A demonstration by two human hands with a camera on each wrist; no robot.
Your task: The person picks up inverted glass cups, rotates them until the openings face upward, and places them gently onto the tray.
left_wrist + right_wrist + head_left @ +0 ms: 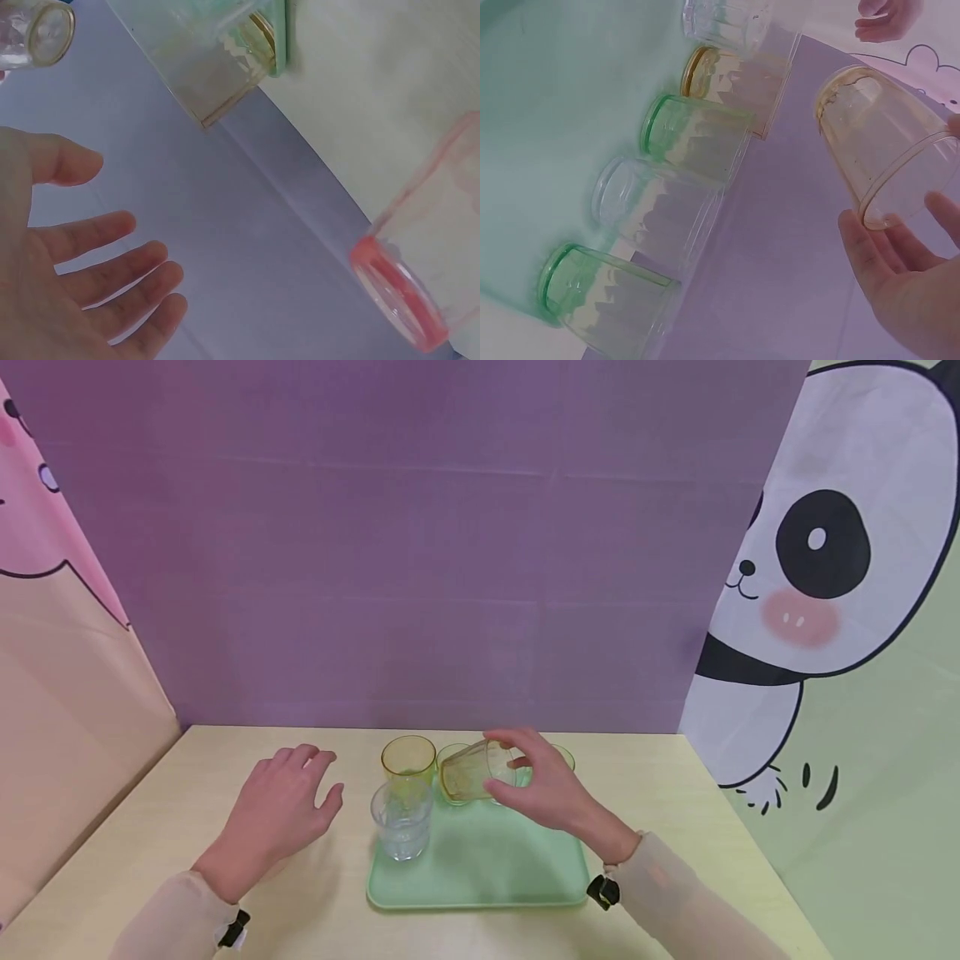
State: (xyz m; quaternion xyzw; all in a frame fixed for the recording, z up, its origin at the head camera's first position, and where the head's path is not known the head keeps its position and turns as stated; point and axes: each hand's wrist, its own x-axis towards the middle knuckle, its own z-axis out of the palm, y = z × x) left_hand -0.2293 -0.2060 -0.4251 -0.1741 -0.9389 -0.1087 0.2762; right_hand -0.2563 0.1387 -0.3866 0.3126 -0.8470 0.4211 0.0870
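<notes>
My right hand (543, 781) holds an amber glass tumbler (465, 774) tipped on its side above the tray, fingers and thumb at its rim. In the right wrist view the held tumbler (877, 135) looks empty, its base pointing away from the palm. On the green tray (517, 868) stand another amber tumbler (735, 86), clear tumblers (652, 206) and green tumblers (607, 296), upright in a row. My left hand (281, 806) hovers left of the tray, fingers spread and holding nothing. Near it, a pink tumbler (405, 292) shows in the left wrist view; from the head view the hand mostly hides it.
A pale wooden table (645, 893) bears the tray. Nearest the tray's left front is a clear tumbler (402, 831), close in front of the amber one. A purple wall panel (450, 568) rises behind the table, with cartoon-printed panels (825, 635) at the sides.
</notes>
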